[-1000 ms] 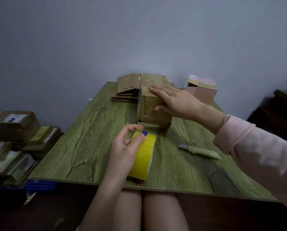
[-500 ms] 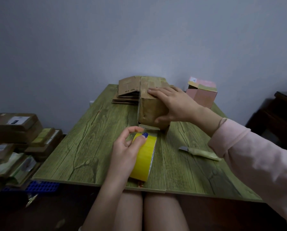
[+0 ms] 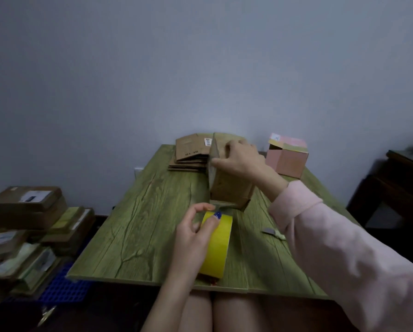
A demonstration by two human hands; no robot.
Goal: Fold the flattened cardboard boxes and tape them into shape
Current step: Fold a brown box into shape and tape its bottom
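A folded brown cardboard box (image 3: 229, 190) stands upright in the middle of the green wooden table (image 3: 140, 226). My right hand (image 3: 241, 159) grips its top, thumb on the left face, fingers over the far edge. My left hand (image 3: 196, 236) holds a yellow tape roll (image 3: 216, 248) just in front of the box, thumb on the roll's top. A short strip of tape runs from the roll to the box's lower front edge. A stack of flattened cardboard boxes (image 3: 191, 154) lies behind the box at the far end.
A pink box (image 3: 287, 159) with a raised flap stands at the far right. A small knife (image 3: 273, 233) lies on the table right of the roll. Piles of cardboard parcels (image 3: 28, 226) sit on the floor at left. Dark furniture (image 3: 397, 188) stands at right.
My right hand has shifted from lying over the box's side to gripping its top, and the box now stands more upright. The left hand and the roll have stayed put.
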